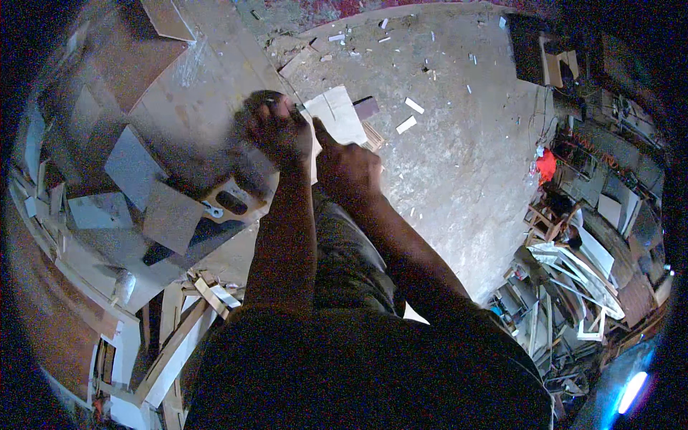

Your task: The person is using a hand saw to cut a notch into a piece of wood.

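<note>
My left hand [279,129] is curled at the edge of a worn board surface [193,93], its fingertips bunched; what is in it is hard to make out. My right hand [347,161] is just to its right and lower, index finger stretched up toward the left hand, other fingers bent. Pale material shows between and beneath both hands, and what they grip is hidden. A cream sheet [337,107] and a small purplish piece [364,106] appear beyond the right hand. On the worn surface lie square offcuts [172,218] and a tan item with an oblong opening [251,204].
Small white scraps [405,125] are scattered on the concrete floor [451,201]. Timber offcuts [175,344] pile at lower left. At right are stacked boards and frames [595,287], a red object [545,165] and what appears to be another person [562,211], hard to make out.
</note>
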`<state>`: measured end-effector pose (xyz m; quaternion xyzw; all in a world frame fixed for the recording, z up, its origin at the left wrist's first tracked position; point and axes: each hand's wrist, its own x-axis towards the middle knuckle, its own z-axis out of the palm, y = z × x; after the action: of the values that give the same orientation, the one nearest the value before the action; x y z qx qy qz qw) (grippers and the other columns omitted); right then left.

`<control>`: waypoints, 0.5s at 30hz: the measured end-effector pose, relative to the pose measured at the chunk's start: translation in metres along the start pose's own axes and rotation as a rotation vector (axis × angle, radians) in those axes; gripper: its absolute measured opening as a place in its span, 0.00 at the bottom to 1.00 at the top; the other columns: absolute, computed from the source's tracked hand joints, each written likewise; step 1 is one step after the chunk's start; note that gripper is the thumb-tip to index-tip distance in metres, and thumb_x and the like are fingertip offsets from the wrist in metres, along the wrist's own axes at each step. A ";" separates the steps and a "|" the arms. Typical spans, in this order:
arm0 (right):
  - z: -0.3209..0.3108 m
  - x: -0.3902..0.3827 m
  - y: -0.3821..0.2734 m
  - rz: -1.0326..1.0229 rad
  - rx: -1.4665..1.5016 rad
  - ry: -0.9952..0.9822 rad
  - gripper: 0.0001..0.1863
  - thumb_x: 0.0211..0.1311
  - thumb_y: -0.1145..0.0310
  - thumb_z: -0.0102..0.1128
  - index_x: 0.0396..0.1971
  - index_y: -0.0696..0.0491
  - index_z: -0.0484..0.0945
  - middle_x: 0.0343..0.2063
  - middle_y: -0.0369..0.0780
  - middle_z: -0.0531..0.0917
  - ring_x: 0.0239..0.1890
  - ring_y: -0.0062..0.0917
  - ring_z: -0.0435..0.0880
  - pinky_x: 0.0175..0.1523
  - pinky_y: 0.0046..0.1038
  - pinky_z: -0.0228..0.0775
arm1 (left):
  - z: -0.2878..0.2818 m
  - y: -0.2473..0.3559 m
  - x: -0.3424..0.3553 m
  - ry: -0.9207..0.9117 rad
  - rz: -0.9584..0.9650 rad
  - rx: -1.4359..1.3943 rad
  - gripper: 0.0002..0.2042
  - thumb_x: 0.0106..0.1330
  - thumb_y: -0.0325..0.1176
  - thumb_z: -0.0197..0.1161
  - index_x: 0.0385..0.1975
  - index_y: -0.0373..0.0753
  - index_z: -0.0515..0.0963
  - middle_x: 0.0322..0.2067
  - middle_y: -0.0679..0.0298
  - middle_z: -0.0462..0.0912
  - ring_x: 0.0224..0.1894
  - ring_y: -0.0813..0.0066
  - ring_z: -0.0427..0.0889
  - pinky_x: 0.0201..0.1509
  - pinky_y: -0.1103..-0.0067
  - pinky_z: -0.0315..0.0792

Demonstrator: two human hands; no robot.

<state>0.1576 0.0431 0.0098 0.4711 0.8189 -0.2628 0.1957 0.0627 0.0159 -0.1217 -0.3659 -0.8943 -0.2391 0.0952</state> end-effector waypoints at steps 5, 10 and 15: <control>-0.002 -0.003 0.000 0.043 -0.037 -0.019 0.32 0.60 0.63 0.50 0.66 0.34 0.57 0.21 0.46 0.83 0.21 0.39 0.83 0.26 0.41 0.74 | -0.008 0.009 0.007 -0.046 -0.027 -0.053 0.06 0.56 0.34 0.59 0.33 0.45 0.77 0.35 0.57 0.76 0.40 0.51 0.74 0.42 0.56 0.65; -0.002 -0.014 -0.001 0.016 -0.041 -0.033 0.34 0.57 0.62 0.52 0.66 0.34 0.57 0.19 0.44 0.82 0.20 0.39 0.83 0.26 0.42 0.74 | 0.000 -0.004 -0.001 -0.051 -0.055 -0.031 0.07 0.55 0.33 0.60 0.33 0.45 0.77 0.36 0.57 0.76 0.40 0.51 0.74 0.42 0.57 0.66; 0.004 0.009 -0.003 0.079 -0.011 -0.058 0.35 0.57 0.61 0.53 0.66 0.33 0.57 0.21 0.47 0.82 0.22 0.40 0.84 0.27 0.42 0.75 | 0.003 0.004 -0.002 -0.087 -0.084 -0.067 0.10 0.52 0.33 0.60 0.35 0.44 0.77 0.41 0.57 0.77 0.43 0.51 0.74 0.47 0.56 0.65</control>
<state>0.1509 0.0453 0.0026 0.4941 0.7952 -0.2641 0.2319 0.0668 0.0191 -0.1232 -0.3411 -0.9037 -0.2567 0.0340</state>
